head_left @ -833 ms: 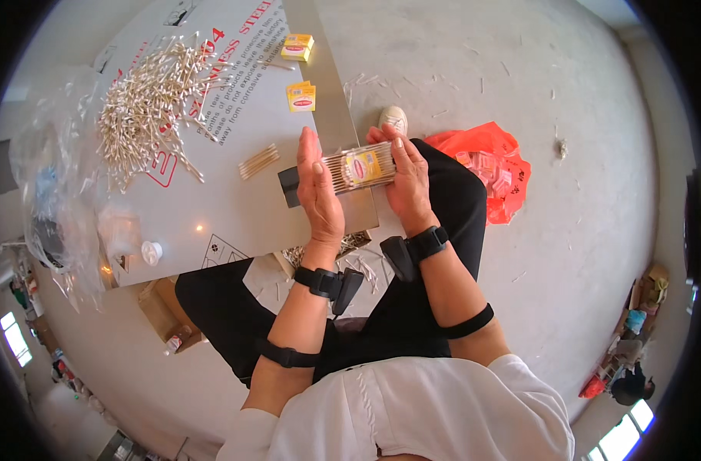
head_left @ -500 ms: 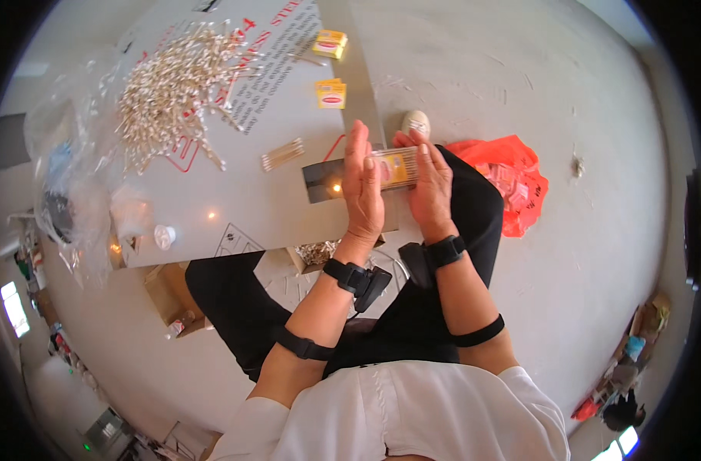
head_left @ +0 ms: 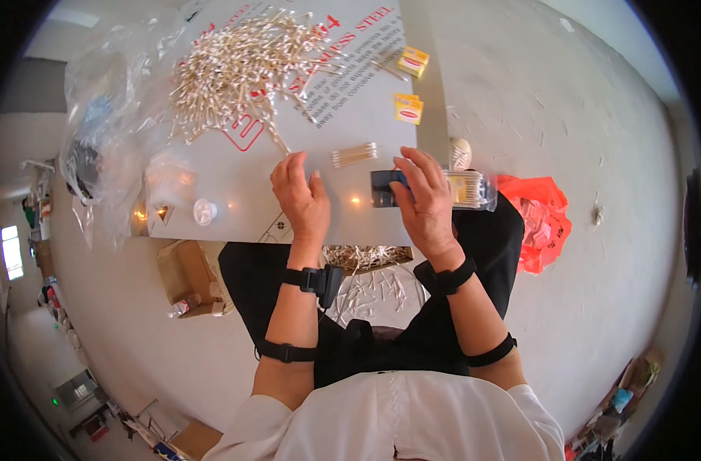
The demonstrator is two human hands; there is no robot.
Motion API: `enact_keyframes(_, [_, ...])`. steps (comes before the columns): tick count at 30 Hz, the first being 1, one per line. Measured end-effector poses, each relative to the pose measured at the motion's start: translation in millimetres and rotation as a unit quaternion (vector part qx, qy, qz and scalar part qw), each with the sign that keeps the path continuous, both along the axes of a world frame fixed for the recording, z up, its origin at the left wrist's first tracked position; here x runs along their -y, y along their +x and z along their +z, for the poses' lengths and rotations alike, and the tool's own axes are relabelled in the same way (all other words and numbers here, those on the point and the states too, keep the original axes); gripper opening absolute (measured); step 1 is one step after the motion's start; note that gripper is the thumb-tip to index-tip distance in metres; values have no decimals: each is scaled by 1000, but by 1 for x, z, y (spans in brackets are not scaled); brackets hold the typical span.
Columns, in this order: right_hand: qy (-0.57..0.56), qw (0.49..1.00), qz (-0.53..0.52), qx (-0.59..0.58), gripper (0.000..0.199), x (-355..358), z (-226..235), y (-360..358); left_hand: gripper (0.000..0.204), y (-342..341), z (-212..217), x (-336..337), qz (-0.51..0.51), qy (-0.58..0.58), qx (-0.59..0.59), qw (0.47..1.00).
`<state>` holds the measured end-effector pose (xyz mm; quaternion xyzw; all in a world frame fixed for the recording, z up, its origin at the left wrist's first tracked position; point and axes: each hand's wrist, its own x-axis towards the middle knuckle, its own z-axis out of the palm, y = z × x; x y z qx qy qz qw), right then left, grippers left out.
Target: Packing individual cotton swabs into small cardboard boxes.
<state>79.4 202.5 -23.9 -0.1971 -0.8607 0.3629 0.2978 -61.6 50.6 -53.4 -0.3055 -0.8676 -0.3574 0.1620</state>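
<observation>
My left hand (head_left: 300, 196) hovers over the near part of the table, its fingers loosely curved, thumb apart and nothing in them. My right hand (head_left: 429, 201) is at the table's right edge, thumb and fingers spread over a dark, shiny rectangular piece (head_left: 383, 190); whether they touch it I cannot tell. Just right of that hand a clear packet (head_left: 481, 192) of cotton swabs with a yellow card juts out beyond the table edge. Its left end is hidden behind the hand. Between my hands lies a small row of cotton swabs (head_left: 354, 155).
A large heap of cotton swabs (head_left: 235, 73) covers the far left of the table (head_left: 327, 203). Yellow cards (head_left: 409, 109) lie near its right edge. Clear plastic bags (head_left: 109, 84) and a white cup (head_left: 205, 211) sit left. A red bag (head_left: 546, 223) is on the floor.
My hands have parted from around the packet. The left has moved left over the table; the right has shifted left off the packet, which stays at the table edge. My view has turned left.
</observation>
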Motion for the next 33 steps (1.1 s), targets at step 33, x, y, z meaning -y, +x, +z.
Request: enact_keyframes(33, [129, 962, 190, 146, 55, 34, -20, -15, 27, -84, 25, -23, -126, -131, -41, 982])
